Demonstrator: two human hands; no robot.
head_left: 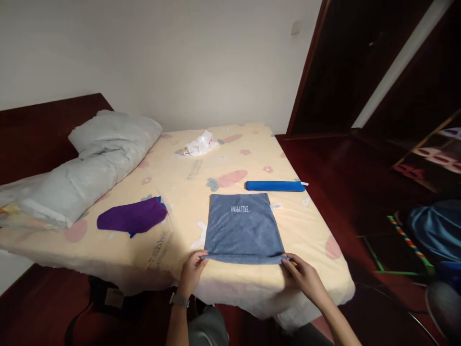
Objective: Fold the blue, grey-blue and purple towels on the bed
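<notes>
A grey-blue towel point(243, 230) lies flat on the bed, its white lettering upside down to me and a small white tag at its right side. Along the near edge runs a narrow turned-up strip. My left hand point(194, 265) pinches the near left corner, and my right hand point(297, 270) pinches the near right corner. Just beyond the towel lies a blue cloth point(275, 186) folded into a long narrow strip, with a white tag at its right end. Off to the left is a purple cloth point(131, 217), with bits of blue showing from under it.
The bed point(187, 192) has a pale yellow sheet with a carrot print. A grey quilt point(108, 154) is heaped at the left by the headboard point(54, 117). A crumpled white plastic bag point(201, 144) lies near the wall. Slippers point(437, 157) sit on a rack at right.
</notes>
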